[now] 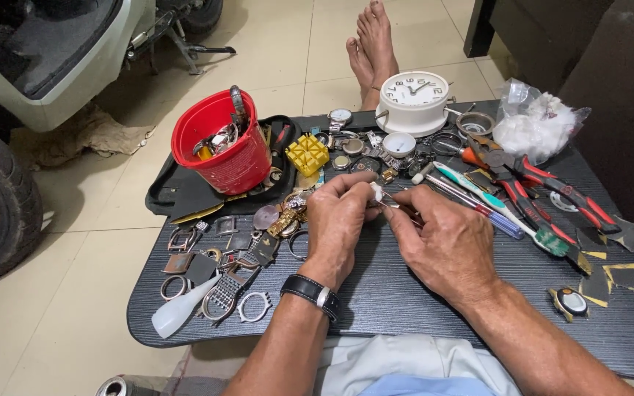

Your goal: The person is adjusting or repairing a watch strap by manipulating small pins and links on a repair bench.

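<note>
Fingers of the left hand are pressed together, pinching a small white piece just above the dark surface, and the right hand meets it from the other side, its fingers closed on a thin metal tool whose tip touches that white piece. What the piece is, too small to tell. On the left wrist sits a black-strapped wristwatch. Just left of the hands lies a gold watch band among scattered metal watch cases and bezels. Behind that stands a red bucket holding watches, a yellow plastic block beside it. Right of the hands lie a toothbrush and red-handled pliers. Farther back, a white alarm clock stands at the far edge, a clear bag of white cotton near it, and bare feet rest on the tiled floor beyond
</note>
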